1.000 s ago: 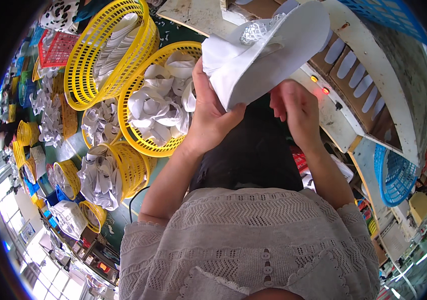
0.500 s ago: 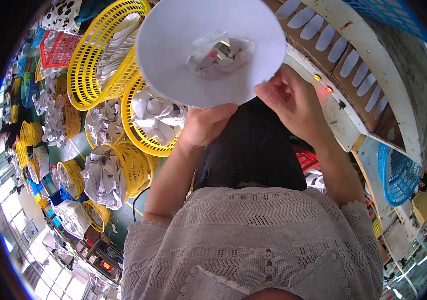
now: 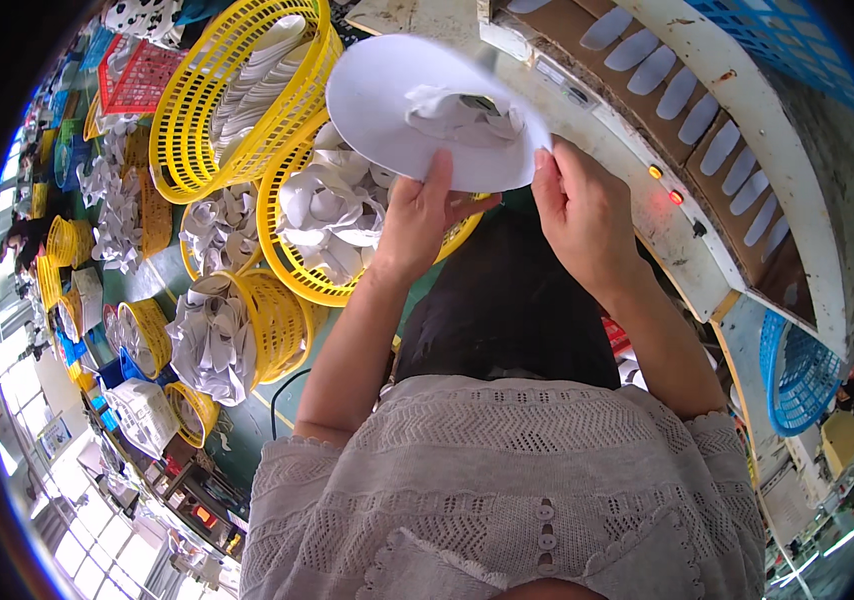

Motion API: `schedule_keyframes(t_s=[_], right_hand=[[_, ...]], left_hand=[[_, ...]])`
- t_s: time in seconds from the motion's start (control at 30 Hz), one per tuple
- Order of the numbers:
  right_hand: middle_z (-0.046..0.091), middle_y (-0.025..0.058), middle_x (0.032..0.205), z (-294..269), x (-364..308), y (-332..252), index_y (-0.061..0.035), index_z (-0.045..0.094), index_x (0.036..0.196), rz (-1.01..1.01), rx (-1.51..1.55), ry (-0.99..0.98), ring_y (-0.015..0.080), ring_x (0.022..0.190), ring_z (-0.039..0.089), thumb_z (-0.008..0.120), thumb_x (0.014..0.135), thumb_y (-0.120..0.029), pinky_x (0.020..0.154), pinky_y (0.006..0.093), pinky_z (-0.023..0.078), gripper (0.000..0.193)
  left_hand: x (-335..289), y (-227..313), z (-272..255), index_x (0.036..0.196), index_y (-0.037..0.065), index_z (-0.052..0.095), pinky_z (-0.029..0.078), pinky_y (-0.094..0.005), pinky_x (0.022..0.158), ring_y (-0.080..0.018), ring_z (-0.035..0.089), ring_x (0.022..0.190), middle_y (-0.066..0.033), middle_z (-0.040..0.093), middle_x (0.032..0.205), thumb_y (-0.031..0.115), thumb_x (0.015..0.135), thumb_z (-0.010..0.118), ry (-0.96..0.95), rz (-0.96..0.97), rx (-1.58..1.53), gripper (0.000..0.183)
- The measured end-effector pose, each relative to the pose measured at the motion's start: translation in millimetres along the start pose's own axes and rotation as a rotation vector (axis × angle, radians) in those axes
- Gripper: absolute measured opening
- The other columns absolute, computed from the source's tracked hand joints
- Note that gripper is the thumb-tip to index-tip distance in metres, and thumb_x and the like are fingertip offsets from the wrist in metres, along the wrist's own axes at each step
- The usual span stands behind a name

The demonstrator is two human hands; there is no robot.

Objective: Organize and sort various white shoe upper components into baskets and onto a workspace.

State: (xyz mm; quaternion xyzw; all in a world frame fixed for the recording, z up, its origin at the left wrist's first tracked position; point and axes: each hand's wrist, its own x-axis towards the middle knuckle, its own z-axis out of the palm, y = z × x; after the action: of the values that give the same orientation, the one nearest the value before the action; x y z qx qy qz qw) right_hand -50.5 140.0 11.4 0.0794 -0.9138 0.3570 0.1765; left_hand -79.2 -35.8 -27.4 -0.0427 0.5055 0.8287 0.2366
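Note:
A white wide-brimmed hat (image 3: pixel 372 105) is held out in front of me, its brim tilted and bent down at the right. Crumpled white cloth rings the opening in its middle, and something greenish shows through there. My left hand (image 3: pixel 415 225) grips the near edge of the brim, thumb on the upper face and fingers beneath. At the right edge my right hand (image 3: pixel 587 215) pinches the brim between thumb and fingers; part of its grip is hidden.
Below the hat, a yellow basket (image 3: pixel 269 225) holds white cloth pieces. Another yellow basket (image 3: pixel 169 150) has stacked white pieces. To the right stands a machine bench with lit buttons (image 3: pixel 676 197) and a cardboard strip bearing white ovals (image 3: pixel 677 95). A blue basket (image 3: pixel 797 385) sits lower right.
The hat has come down and looks smaller, its brim now tilted and folded at the right. My left thumb has moved onto its face, and my right hand has closed on the edge.

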Motion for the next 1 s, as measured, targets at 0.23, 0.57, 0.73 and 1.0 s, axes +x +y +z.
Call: schedule_keyframes(t_s=[0.23, 0.57, 0.73, 1.0], right_hand=[[0.060, 0.0066, 0.066, 42.6, -19.1, 51.4, -0.0009, 0.057, 0.081, 0.753, 0.640, -0.451, 0.0120, 0.051, 0.056, 0.056, 0.093, -0.026, 0.044, 0.0243, 0.044, 0.028], [0.059, 0.0041, 0.070, 54.3, -77.4, 84.3, -0.0001, 0.061, 0.092, 0.985, 0.689, -0.486, 0.0092, 0.054, 0.055, 0.052, 0.095, -0.031, 0.045, 0.0228, 0.045, 0.033], [0.061, 0.0048, 0.070, 29.2, -122.8, 83.5, -0.0002, 0.062, 0.091, 1.075, 0.676, -0.316, 0.0107, 0.056, 0.057, 0.054, 0.094, -0.028, 0.047, 0.0252, 0.047, 0.029], [0.060, 0.0068, 0.064, 21.5, -305.1, 99.7, -0.0034, 0.063, 0.080, 1.495, 0.618, 0.267, 0.0151, 0.052, 0.057, 0.057, 0.087, -0.023, 0.044, 0.0273, 0.045, 0.022]], left_hand=[[17.1, -23.2, -40.1, 0.127, -0.001, 0.039, 0.044, -0.0275, 0.083, -0.0139, 0.051, 0.097, -0.0082, 0.052, 0.111, 0.023, 0.083, 0.067, -0.041, 0.148, 0.505, 0.058], [113.7, -75.8, -173.5, 0.131, 0.011, 0.039, 0.029, -0.0495, 0.100, -0.0366, 0.040, 0.115, -0.0179, 0.046, 0.119, 0.036, 0.067, 0.076, 0.343, 0.266, 1.792, 0.077], [121.6, -118.1, -243.5, 0.132, 0.013, 0.045, 0.010, -0.0560, 0.111, -0.0436, 0.010, 0.139, -0.0303, 0.015, 0.147, 0.042, 0.073, 0.069, -0.048, -0.170, 2.085, 0.069], [109.7, -104.8, -159.7, 0.128, 0.013, 0.050, 0.024, -0.0581, 0.105, -0.0393, 0.023, 0.135, -0.0224, 0.024, 0.145, 0.037, 0.080, 0.063, -0.488, 0.043, 2.085, 0.055]])
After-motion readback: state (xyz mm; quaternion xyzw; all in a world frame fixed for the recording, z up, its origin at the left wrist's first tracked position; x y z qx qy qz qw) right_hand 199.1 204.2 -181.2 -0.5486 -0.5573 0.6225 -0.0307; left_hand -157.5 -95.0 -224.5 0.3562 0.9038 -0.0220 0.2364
